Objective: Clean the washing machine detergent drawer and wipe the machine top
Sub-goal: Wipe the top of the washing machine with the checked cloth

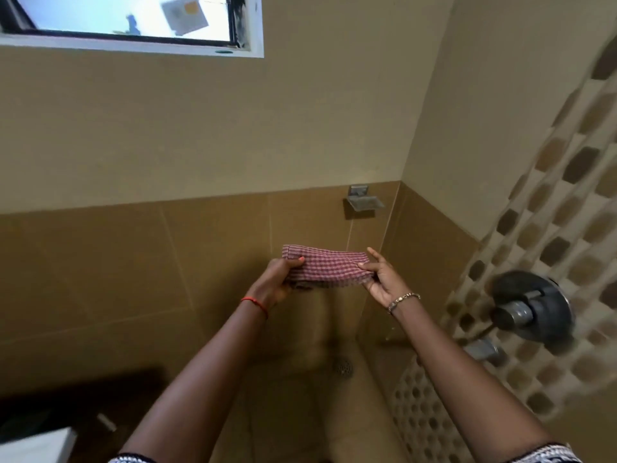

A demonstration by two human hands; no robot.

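A red-and-white checked cloth is stretched flat between both hands, held up in front of the brown tiled wall. My left hand grips its left end with the fingers curled over the edge. My right hand pinches the right end between thumb and fingers. A white corner at the bottom left may be the washing machine; I cannot tell. No detergent drawer is in view.
A metal soap dish is fixed to the wall above the cloth. A dark mixer tap and spout stick out of the mosaic wall on the right. A floor drain lies below. A window is at the top left.
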